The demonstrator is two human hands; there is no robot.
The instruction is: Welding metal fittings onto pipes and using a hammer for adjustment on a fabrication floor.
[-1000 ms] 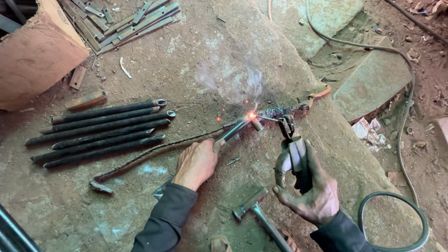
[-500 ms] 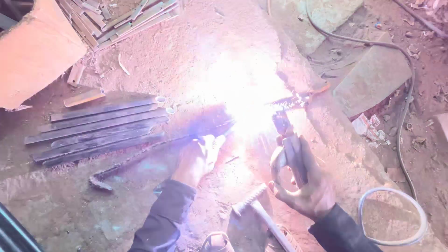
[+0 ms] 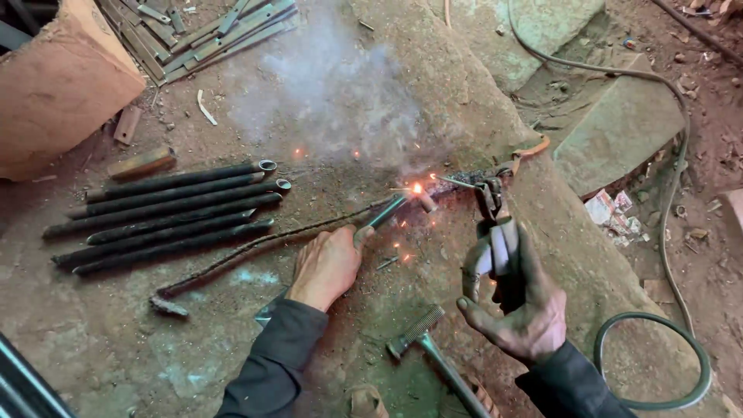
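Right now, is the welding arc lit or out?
Lit: a bright glow with sparks at the electrode holder tip, smoke above.

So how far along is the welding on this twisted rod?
In hand: the left hand steadies the twisted rod while the right hand works the electrode holder; the joint glows, throwing sparks and smoke. Done: cannot tell. Left: six dark tubes lie aside, apart from the weld; the hammer lies unused.

I'm looking at a rough outdoor welding workshop: dirt ground, stone slab [image 3: 433, 93], dark pipes [image 3: 166, 209] at 9 o'clock, steel strips [image 3: 209, 31] at 11, sparks [image 3: 418, 188] and smoke [image 3: 340, 85] centre, cable [image 3: 658, 364] at 4.
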